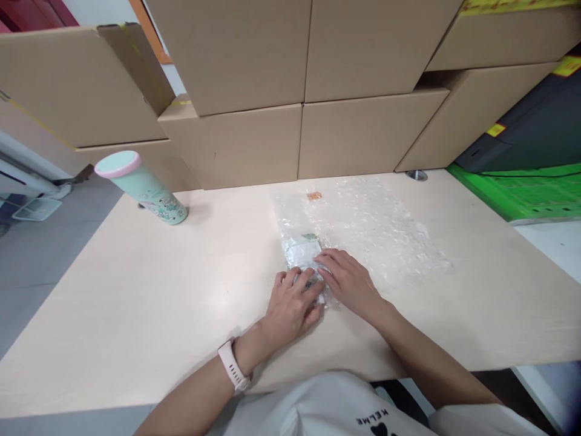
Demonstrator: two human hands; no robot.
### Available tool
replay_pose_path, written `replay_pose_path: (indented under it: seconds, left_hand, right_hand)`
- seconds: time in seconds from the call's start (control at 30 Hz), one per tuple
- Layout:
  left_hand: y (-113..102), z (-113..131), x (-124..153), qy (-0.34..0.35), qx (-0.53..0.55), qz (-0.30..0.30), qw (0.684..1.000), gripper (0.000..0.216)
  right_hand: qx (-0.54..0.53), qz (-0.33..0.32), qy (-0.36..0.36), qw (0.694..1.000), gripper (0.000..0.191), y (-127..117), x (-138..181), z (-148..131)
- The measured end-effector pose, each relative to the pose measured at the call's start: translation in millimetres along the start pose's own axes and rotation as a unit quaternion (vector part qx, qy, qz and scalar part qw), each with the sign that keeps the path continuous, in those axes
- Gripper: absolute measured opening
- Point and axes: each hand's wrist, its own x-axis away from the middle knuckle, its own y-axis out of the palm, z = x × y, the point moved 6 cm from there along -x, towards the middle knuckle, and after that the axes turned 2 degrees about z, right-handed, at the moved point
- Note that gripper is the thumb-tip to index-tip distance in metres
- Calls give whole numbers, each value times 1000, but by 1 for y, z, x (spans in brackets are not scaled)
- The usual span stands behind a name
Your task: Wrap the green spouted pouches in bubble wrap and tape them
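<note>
A sheet of clear bubble wrap (385,236) lies spread on the table. At its near left corner is a small flat whitish packet (305,249), partly covered by the film, with a bit of green at its far edge. My left hand (290,306) has its fingers curled over the packet's near end, closed on it. My right hand (351,281) comes from the right, its bent fingertips closed on the wrap at the packet's right side. What lies directly beneath the fingertips is hidden. An orange printed mark (314,195) shows near the wrap's far edge.
A mint-green tumbler (152,191) with a pink-rimmed lid stands at the table's (136,315) left. Stacked cardboard boxes (254,148) wall off the back. A cable grommet (416,175) sits at the far right edge, near a green crate (535,194) and a dark case (540,130).
</note>
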Motion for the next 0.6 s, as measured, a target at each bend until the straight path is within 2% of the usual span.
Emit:
replay_pose_path:
  seconds: [0.07, 0.13, 0.17, 0.23, 0.3, 0.37, 0.4, 0.43, 0.5, 0.6]
  left_hand:
    - [-5, -6, 2, -32, 52, 41, 997, 41]
    - [-13, -21, 6, -112, 128, 105, 980, 49]
    - [-16, -30, 8, -163, 179, 132, 961, 52]
    - [-13, -48, 15, -261, 310, 154, 901, 56]
    - [-6, -57, 19, -319, 443, 153, 824, 55]
    - [-4, -57, 21, -319, 528, 169, 769, 54]
    - [-7, -54, 22, -297, 549, 184, 760, 53]
    - [-12, -49, 22, -265, 556, 200, 762, 52]
    - [-22, -36, 22, -190, 535, 206, 797, 54]
    - [-29, -15, 18, -87, 416, 144, 894, 56]
  right_hand:
    - [6, -24, 23, 999, 30, 5, 0, 7]
    - [-4, -36, 38, 999, 31, 7, -1, 12]
    - [-11, -40, 44, 998, 31, 8, -2, 15]
    - [-24, -47, 54, 997, 31, 9, -2, 17]
    - [-34, -50, 62, 996, 32, 9, -3, 18]
    - [-49, -55, 62, 995, 33, 9, -4, 16]
    - [-65, -59, 57, 995, 33, 9, -4, 14]
    - [-87, -63, 51, 993, 33, 10, -3, 11]
    - [-143, -74, 37, 986, 33, 11, -3, 4]
    - [-186, -83, 28, 979, 24, 14, -1, -2]
